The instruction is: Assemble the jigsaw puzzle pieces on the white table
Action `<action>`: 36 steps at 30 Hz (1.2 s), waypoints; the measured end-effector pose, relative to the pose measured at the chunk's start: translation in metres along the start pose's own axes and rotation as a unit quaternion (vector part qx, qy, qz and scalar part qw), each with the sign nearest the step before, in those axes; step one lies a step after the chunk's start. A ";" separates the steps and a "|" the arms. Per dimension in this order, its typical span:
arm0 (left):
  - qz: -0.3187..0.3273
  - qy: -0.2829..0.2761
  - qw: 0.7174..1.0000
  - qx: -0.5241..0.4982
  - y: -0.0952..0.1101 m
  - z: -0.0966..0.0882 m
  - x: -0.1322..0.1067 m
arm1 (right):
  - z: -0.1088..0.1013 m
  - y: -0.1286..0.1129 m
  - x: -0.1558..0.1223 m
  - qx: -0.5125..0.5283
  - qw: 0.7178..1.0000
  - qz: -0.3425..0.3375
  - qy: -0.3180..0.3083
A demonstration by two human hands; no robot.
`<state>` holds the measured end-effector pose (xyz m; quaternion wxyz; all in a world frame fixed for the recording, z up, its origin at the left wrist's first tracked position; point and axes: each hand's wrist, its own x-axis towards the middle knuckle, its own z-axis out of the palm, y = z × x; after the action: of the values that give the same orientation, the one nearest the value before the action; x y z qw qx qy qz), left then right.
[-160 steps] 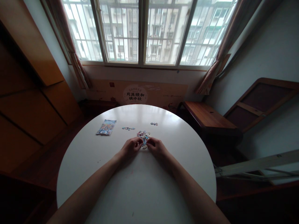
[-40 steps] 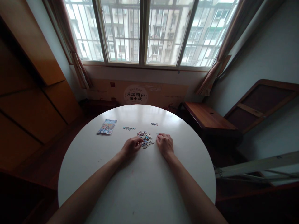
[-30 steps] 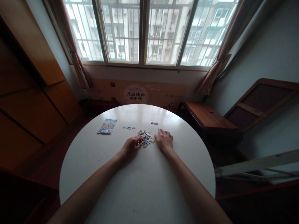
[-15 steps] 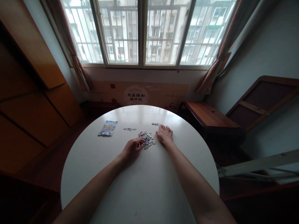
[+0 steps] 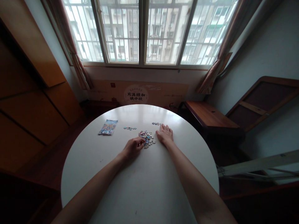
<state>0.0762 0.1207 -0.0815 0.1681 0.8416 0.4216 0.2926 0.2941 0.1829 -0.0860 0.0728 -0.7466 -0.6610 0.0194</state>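
Note:
A heap of small jigsaw puzzle pieces [image 5: 147, 137], many pale side up, lies mid-table. At its left edge is my left hand [image 5: 133, 146], fingers curled in towards the thumb. Whatever sits between those fingertips is too small to make out. My right hand [image 5: 164, 134] rests on the table to the right of the heap, fingers stretched forward and slightly apart. Its fingertips are at the right end of a short row of puzzle pieces [image 5: 156, 123]. Another short row of pieces [image 5: 130, 128] lies behind my left hand.
A colourful picture sheet or packet [image 5: 108, 127] lies on the left of the round white table [image 5: 140, 180]. Beyond the table are a wooden bench [image 5: 210, 115] on the right, a printed banner [image 5: 163, 91] and a barred window. Wooden cabinets [image 5: 25, 121] stand at left.
My right fingers have straightened a little and shifted slightly right, showing more of the right end of the row. My left hand has hardly moved.

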 end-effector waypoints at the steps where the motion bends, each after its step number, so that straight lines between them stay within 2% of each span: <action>1: -0.002 0.000 1.000 0.000 0.000 0.000 0.000 | 0.000 0.000 0.000 -0.001 1.000 0.001 -0.004; 10: 0.005 0.007 1.000 0.000 -0.001 0.003 0.000 | 0.000 0.001 0.002 -0.009 1.000 0.001 -0.014; 18: 0.007 0.001 1.000 -0.004 -0.001 0.002 0.000 | 0.001 0.002 -0.003 0.002 1.000 -0.005 0.013; 23: 0.005 0.003 1.000 -0.006 -0.001 0.002 0.000 | -0.003 0.002 -0.011 0.045 0.996 -0.010 0.071; 27: -0.003 0.005 1.000 -0.018 -0.001 0.002 0.001 | -0.004 0.006 -0.013 0.129 0.985 0.001 0.115; 29: -0.004 0.007 1.000 -0.024 -0.002 0.003 0.002 | -0.004 0.010 -0.013 0.216 0.968 0.008 0.131; 31: -0.005 0.007 1.000 -0.027 -0.003 0.003 0.003 | -0.003 0.014 -0.013 0.340 0.930 0.013 0.139; 33: -0.006 0.006 1.000 -0.027 -0.004 0.004 0.004 | -0.004 0.017 -0.015 0.469 0.872 0.038 0.135; 36: -0.006 0.006 1.000 -0.030 -0.005 0.004 0.005 | -0.006 0.015 -0.023 0.617 0.770 0.116 0.110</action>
<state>0.0780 0.1269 -0.0853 0.1923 0.8318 0.4187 0.3096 0.3063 0.1580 -0.0838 0.5875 -0.6090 -0.4029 0.3488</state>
